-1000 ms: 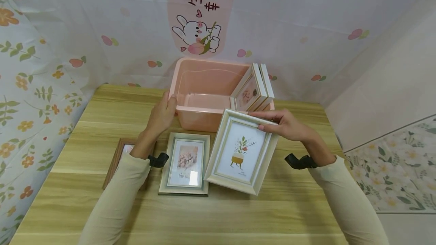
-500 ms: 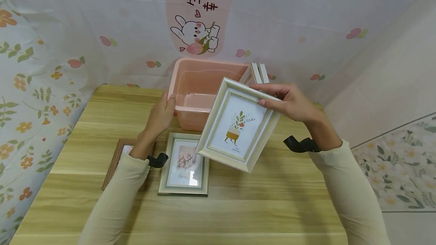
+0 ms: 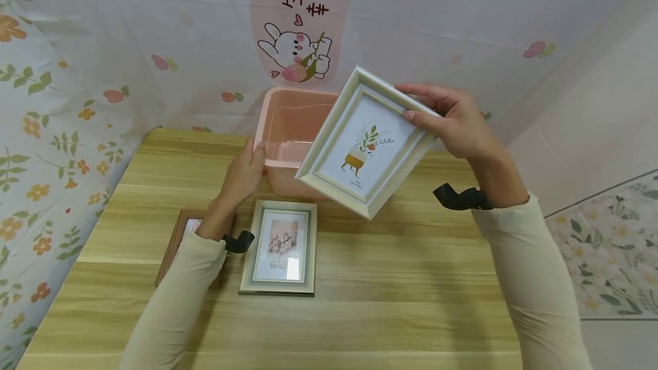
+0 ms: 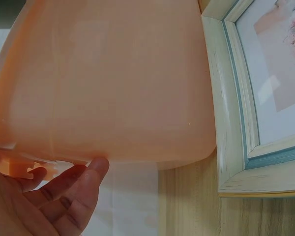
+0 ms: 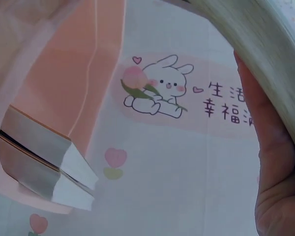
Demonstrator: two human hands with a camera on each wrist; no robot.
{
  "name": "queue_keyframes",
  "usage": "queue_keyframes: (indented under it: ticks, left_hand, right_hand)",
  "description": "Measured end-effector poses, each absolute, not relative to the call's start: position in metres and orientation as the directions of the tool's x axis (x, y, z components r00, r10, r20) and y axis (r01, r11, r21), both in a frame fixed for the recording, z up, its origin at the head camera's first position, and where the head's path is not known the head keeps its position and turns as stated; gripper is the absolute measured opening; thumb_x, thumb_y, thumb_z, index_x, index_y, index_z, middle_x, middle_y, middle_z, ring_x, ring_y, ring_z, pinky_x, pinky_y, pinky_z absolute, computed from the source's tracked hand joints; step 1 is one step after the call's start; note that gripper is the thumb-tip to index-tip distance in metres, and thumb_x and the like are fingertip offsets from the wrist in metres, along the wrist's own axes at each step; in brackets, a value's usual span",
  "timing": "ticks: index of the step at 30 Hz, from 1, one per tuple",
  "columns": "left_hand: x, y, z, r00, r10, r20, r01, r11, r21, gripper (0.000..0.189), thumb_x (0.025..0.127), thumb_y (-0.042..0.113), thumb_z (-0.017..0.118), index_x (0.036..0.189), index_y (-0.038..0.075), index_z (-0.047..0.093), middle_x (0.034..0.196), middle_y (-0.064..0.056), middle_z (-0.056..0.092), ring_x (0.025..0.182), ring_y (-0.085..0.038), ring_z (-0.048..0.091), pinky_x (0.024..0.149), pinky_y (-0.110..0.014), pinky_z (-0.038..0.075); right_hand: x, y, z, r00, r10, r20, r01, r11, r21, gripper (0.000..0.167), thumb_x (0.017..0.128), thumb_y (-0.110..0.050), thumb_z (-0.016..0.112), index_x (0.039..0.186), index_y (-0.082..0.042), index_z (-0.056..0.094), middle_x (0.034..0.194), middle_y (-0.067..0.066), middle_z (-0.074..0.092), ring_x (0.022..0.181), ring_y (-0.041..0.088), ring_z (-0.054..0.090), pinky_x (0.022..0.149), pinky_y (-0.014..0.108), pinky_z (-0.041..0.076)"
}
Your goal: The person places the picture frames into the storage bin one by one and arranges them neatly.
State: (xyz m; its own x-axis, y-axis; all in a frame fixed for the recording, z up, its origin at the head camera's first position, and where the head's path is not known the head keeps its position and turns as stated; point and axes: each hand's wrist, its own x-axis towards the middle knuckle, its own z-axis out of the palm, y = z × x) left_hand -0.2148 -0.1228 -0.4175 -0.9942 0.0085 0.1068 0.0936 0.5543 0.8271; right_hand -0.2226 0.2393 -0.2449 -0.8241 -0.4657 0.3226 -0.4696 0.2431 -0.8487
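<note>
My right hand (image 3: 454, 121) pinches the top edge of a cream picture frame (image 3: 370, 141), thumb on its front and fingers behind. Tilted, it hangs in the air before the right part of a pink plastic bin (image 3: 293, 179). My left hand (image 3: 241, 173) grips the bin's left rim; the left wrist view shows its fingers (image 4: 91, 184) bent at the rim. In the right wrist view, two white-edged picture frames (image 5: 44, 152) stand side by side inside the bin; in the head view the held one covers them.
On the wooden table (image 3: 390, 313), a cream-and-green picture frame (image 3: 311, 250) lies face up before the bin. A brown wooden picture frame (image 3: 172, 250) lies left of it, partly under my left forearm. A printed cloth (image 3: 195, 33) hangs behind the bin.
My right hand has lifted the cream picture frame up and away from me, from over the table to in front of the bin's right part. My left hand stays on the rim.
</note>
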Motion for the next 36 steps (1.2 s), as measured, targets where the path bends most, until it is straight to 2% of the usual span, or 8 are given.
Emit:
queue_keyframes:
  ticks: [5, 11, 19, 25, 36]
  left_hand:
    - [-0.215, -0.123, -0.417, -0.994, 0.015, 0.111, 0.102, 0.545, 0.832, 0.053, 0.103, 0.045, 0.021, 0.131, 0.007, 0.046, 0.095, -0.018, 0.067, 0.083, -0.037, 0.068, 0.062, -0.039, 0.045]
    - [-0.216, -0.123, -0.417, -0.994, 0.022, 0.110, 0.104, 0.538, 0.837, 0.054, 0.103, 0.044, 0.020, 0.131, 0.006, 0.045, 0.096, -0.019, 0.066, 0.083, -0.038, 0.067, 0.060, -0.038, 0.045]
    - [-0.216, -0.123, -0.417, -0.993, 0.020, 0.113, 0.107, 0.533, 0.839, 0.052, 0.103, 0.044, 0.021, 0.130, 0.007, 0.046, 0.095, -0.018, 0.066, 0.082, -0.037, 0.068, 0.061, -0.038, 0.045]
    - [-0.215, -0.123, -0.417, -0.993, 0.014, 0.117, 0.106, 0.536, 0.837, 0.052, 0.103, 0.045, 0.021, 0.129, 0.007, 0.046, 0.093, -0.017, 0.067, 0.082, -0.037, 0.068, 0.062, -0.038, 0.045]
    - [-0.216, -0.123, -0.419, -0.993, 0.012, 0.117, 0.105, 0.540, 0.835, 0.055, 0.104, 0.045, 0.021, 0.136, 0.007, 0.044, 0.097, -0.019, 0.067, 0.083, -0.037, 0.068, 0.063, -0.039, 0.046]
  right_hand:
    - [-0.226, 0.241, -0.242, -0.838, -0.445, 0.316, -0.424, 0.166, -0.890, 0.040, 0.091, 0.005, 0.064, 0.128, -0.010, 0.066, 0.097, 0.003, 0.074, 0.069, 0.014, 0.071, 0.058, 0.024, 0.056]
    - [-0.228, 0.239, -0.241, -0.885, -0.367, 0.286, -0.345, 0.104, -0.933, 0.038, 0.091, 0.003, 0.065, 0.128, -0.007, 0.065, 0.106, 0.005, 0.073, 0.076, 0.016, 0.071, 0.063, 0.024, 0.057]
    - [-0.231, 0.234, -0.240, -0.946, -0.226, 0.233, -0.258, 0.088, -0.962, 0.039, 0.093, 0.000, 0.063, 0.130, -0.009, 0.062, 0.104, 0.010, 0.069, 0.075, 0.018, 0.070, 0.062, 0.027, 0.058]
    - [-0.233, 0.230, -0.242, -0.965, -0.145, 0.220, -0.231, 0.070, -0.970, 0.039, 0.093, -0.001, 0.063, 0.131, -0.010, 0.060, 0.103, 0.012, 0.067, 0.076, 0.018, 0.069, 0.060, 0.027, 0.058]
    - [-0.237, 0.223, -0.251, -0.983, -0.077, 0.166, -0.175, 0.136, -0.975, 0.042, 0.099, -0.002, 0.050, 0.139, -0.016, 0.046, 0.121, 0.018, 0.054, 0.095, 0.022, 0.062, 0.067, 0.025, 0.058]
